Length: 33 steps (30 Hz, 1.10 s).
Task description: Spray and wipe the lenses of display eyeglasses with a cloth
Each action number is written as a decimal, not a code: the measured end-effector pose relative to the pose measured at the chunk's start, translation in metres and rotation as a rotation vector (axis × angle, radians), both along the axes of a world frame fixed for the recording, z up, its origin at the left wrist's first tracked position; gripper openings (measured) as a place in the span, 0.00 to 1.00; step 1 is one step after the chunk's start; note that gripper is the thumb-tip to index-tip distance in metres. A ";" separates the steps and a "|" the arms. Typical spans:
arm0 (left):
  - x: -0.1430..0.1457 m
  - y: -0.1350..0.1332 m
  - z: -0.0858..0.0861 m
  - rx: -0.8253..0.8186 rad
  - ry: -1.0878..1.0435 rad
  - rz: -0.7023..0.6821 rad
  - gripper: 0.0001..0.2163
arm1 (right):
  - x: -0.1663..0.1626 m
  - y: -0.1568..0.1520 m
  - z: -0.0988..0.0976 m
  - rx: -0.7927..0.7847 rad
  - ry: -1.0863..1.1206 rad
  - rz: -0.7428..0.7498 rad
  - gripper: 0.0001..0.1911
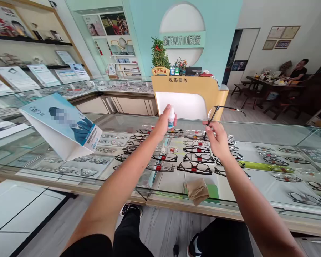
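Fingers (166, 115) of the left hand (163, 125) are curled tight round a small white bottle (171, 119). It stands upright in the grip, blue label toward the camera, held in the air above and behind the cloth (197, 190), a little to its left. Fingers (209, 125) of the right hand (217, 138) pinch a pair of black-rimmed glasses (213, 114) at the outer corner of one lens. The glasses hang above and behind the cloth too, a little to its right, with one temple sticking out to the right. Bottle and glasses are near each other but apart, at about the same height.

The cloth is tan and crumpled. It lies on the glass worktop (243, 208) close to the front edge, between the two forearms. Behind the cloth, under the glass, rows of frames (194, 159) lie in the case, several with red tags at the bridge. Far left of the cloth a folded blue-and-white card (61, 125) stands on the worktop. Well behind the cloth is a yellow desk (188, 93) with a plant (159, 53) on its left end. Far behind and right of the cloth a person (299, 70) sits at a dark table (267, 84). Below the cloth, black-clad knees (133, 232) show over a grey floor (163, 228).
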<state>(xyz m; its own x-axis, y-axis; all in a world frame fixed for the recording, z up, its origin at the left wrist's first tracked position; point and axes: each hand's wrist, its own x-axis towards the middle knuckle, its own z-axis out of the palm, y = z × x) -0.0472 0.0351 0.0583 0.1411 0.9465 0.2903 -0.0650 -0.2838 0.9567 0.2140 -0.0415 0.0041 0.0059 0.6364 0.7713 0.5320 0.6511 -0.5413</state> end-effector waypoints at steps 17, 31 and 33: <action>0.046 -0.018 -0.034 -0.159 -0.292 -0.135 0.30 | -0.015 -0.011 -0.007 -0.263 0.049 0.228 0.28; 0.067 -0.023 -0.064 -0.022 0.035 0.069 0.28 | -0.025 -0.020 -0.006 -0.357 0.083 0.348 0.30; 0.068 -0.024 -0.065 0.009 0.051 0.071 0.29 | -0.026 -0.021 -0.005 -0.360 0.082 0.353 0.30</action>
<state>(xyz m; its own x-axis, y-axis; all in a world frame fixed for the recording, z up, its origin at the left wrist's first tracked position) 0.0206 0.0114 -0.0065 0.0890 0.9520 0.2930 0.0044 -0.2945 0.9556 0.1885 -0.0630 -0.0004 -0.2059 0.8361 0.5085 0.2595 0.5477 -0.7954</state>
